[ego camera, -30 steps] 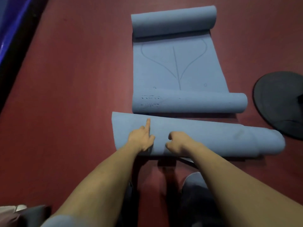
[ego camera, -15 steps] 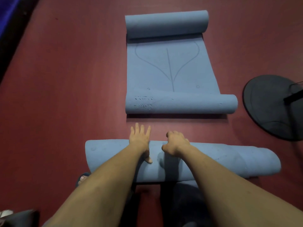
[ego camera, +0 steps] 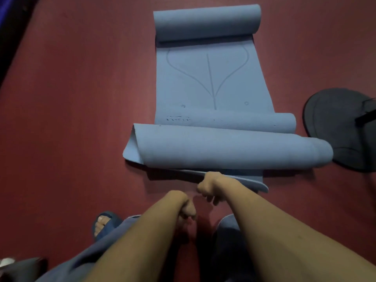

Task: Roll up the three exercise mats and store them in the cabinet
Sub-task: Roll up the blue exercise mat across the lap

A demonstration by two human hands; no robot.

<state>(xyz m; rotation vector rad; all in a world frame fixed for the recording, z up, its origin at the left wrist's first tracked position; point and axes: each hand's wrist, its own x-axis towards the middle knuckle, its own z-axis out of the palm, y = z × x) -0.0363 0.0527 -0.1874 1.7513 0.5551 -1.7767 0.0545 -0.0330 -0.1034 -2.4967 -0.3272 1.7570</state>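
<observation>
Right hand (ego camera: 209, 185) grips near mat's (ego camera: 234, 152) loose edge, fingers curled on it. Left hand (ego camera: 186, 208) fisted, holding nothing, just beside. Second mat (ego camera: 211, 78), half-unrolled, lies touching behind on red floor (ego camera: 81, 98); black disc (ego camera: 335, 127) at right.

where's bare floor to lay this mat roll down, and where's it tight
Open red floor lies left of the flat mat and the near roll. Tight on the right: the roll's end meets the black disc. Crowded near the hands.
</observation>
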